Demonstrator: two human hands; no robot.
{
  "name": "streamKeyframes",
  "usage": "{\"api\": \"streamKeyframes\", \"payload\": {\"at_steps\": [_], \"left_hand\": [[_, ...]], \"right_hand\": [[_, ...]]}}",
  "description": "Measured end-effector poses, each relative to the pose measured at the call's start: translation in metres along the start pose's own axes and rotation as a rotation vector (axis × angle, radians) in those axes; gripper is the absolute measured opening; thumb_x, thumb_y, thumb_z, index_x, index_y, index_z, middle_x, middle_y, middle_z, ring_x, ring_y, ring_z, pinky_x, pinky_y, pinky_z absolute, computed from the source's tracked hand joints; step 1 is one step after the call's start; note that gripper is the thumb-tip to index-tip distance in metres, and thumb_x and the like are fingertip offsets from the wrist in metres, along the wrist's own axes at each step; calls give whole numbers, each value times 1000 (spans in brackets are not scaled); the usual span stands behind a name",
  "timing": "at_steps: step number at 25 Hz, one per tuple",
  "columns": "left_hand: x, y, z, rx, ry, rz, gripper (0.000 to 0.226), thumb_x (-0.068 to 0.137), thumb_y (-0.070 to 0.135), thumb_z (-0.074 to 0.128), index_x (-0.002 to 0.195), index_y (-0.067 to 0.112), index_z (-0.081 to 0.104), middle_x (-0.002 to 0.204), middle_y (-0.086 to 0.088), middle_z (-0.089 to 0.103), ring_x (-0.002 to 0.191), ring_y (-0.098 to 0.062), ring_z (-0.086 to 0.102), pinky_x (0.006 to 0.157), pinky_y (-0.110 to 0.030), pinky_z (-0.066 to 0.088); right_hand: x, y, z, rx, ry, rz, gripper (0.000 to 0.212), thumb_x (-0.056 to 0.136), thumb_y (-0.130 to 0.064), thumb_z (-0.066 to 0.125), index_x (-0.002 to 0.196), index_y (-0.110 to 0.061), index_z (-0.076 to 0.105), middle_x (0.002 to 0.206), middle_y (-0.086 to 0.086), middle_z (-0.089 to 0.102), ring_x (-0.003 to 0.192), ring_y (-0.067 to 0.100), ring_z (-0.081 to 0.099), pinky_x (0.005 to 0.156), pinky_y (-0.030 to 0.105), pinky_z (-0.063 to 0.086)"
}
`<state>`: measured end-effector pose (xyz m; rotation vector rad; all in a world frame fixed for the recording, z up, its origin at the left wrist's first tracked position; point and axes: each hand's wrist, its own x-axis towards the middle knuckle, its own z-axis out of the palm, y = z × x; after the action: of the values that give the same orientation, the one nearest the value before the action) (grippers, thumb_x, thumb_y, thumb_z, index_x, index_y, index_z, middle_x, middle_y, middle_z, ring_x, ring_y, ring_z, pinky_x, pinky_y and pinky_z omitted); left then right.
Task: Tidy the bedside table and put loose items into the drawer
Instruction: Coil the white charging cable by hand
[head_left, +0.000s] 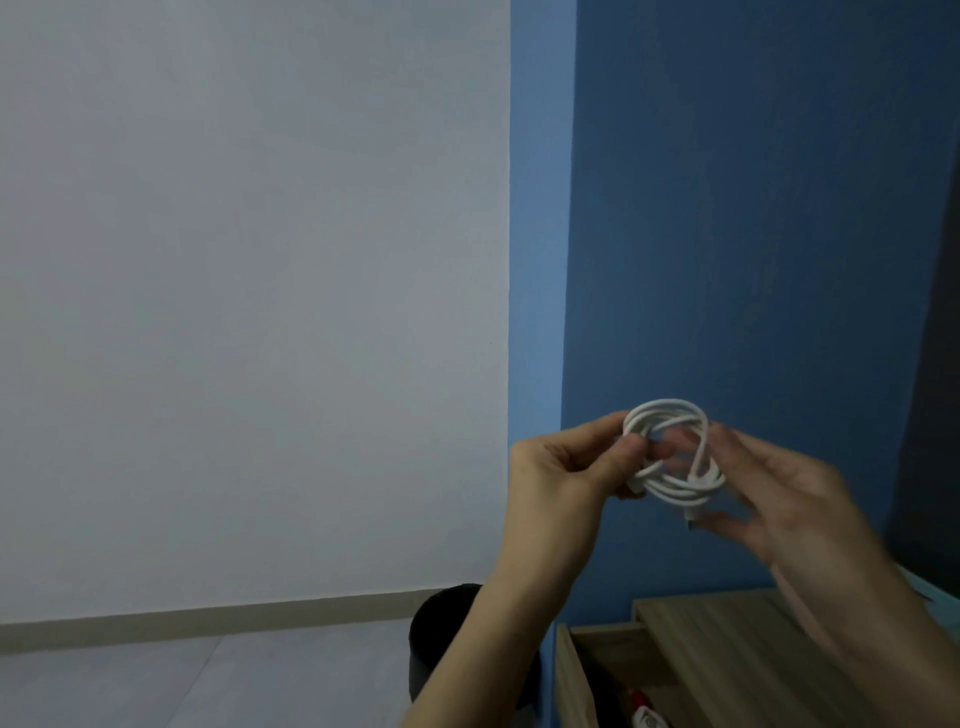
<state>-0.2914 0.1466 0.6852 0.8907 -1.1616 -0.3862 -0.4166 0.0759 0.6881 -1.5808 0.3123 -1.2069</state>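
- Two hands hold a coiled white cable (674, 452) up in the air in front of a blue wall (753, 234), well above the table (727, 639).
- The left hand (566, 467) grips the coil. Its fingers (597, 430) and thumb are curled and pinch the strands at the coil's left edge.
- The right hand (795, 509) is blurred. Its fingers reach out to the coil's right side and touch it, but whether they pinch the cable cannot be told.
- The cable sits between the two sets of fingers, wound into several loose loops.
- The ring's open face is turned towards the camera. It is a slightly stretched oval, with the long axis running from the top, above the left fingers, down to the lower right by the right thumb.
- A short loose end with the plug hangs straight down from the coil, just beside the right thumb.
- Step in hand, as judged: bundling the cable so it stays wound before it is stowed.
- Far below the fingers, the drawer (569, 680) stands open, with a red-and-white item (644, 717) already inside.
- The next move probably calls for tucking in the loose end, keeping the loops pinched and lowering the bundle into the drawer beside that item. The loops may spring apart if let go too early.
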Motion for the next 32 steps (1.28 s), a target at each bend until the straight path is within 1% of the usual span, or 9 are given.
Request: {"api": "streamKeyframes", "payload": {"at_steps": [4,8,11,16,19,22,26,29,32], "left_hand": [[-4,-17,8,-10,29,-35,22,89,1,58,105,8,71,88,-2,75,82,-7,69,76,-20,56],[-13,-50,20,71,-20,-154,20,91,10,59,105,7,72,93,-2,75,88,-3,68,79,-11,49],[-21,-86,30,4,-78,-322,23,94,9,54,108,-1,69,93,-8,72,85,-6,67,80,-15,52],[-31,-168,40,-76,-80,-645,28,96,15,51,108,-4,68,92,-17,69,90,-29,62,91,-46,50],[-36,-217,39,-65,-65,-788,31,98,16,47,111,-7,64,86,-10,71,82,-23,67,82,-36,54],[-39,-259,32,-4,-27,-904,29,99,18,46,105,-2,66,96,-15,70,91,-27,66,92,-42,51],[-42,-310,21,48,12,-1037,26,100,18,43,101,3,64,93,-13,69,78,-20,66,71,-25,53],[-44,-337,19,84,8,-1115,21,99,14,45,94,7,64,89,-9,68,77,-18,64,69,-22,51],[-40,-352,18,171,8,-1141,18,95,9,50,104,4,65,99,-10,66,85,-16,59,72,-20,46]], "right_hand": [[-3,10,-10,215,-74,170,46,67,-36,59,97,-3,70,100,12,74,90,25,71,73,40,58],[-16,35,-25,324,5,267,38,67,-28,58,95,-6,71,101,10,74,85,23,72,64,36,59],[-27,69,-43,379,101,386,31,77,-21,56,98,-3,69,100,14,73,81,23,72,62,35,60],[-45,140,-71,403,264,537,28,95,-12,39,98,-1,64,86,12,76,74,20,73,62,33,60],[-53,191,-84,451,349,653,28,95,-14,39,99,0,63,79,10,76,71,21,73,56,31,59],[-63,237,-94,492,399,741,27,96,-12,38,95,-1,63,76,8,76,68,20,72,55,31,59],[-77,306,-97,509,478,902,21,94,-9,43,95,2,61,64,5,74,56,16,71,44,26,55],[-85,357,-98,526,527,1033,13,82,-11,57,90,-1,56,55,6,71,45,15,67,38,24,52],[-95,404,-98,361,508,1125,27,95,-15,42,109,4,54,82,13,65,61,21,68,56,31,57]]}}
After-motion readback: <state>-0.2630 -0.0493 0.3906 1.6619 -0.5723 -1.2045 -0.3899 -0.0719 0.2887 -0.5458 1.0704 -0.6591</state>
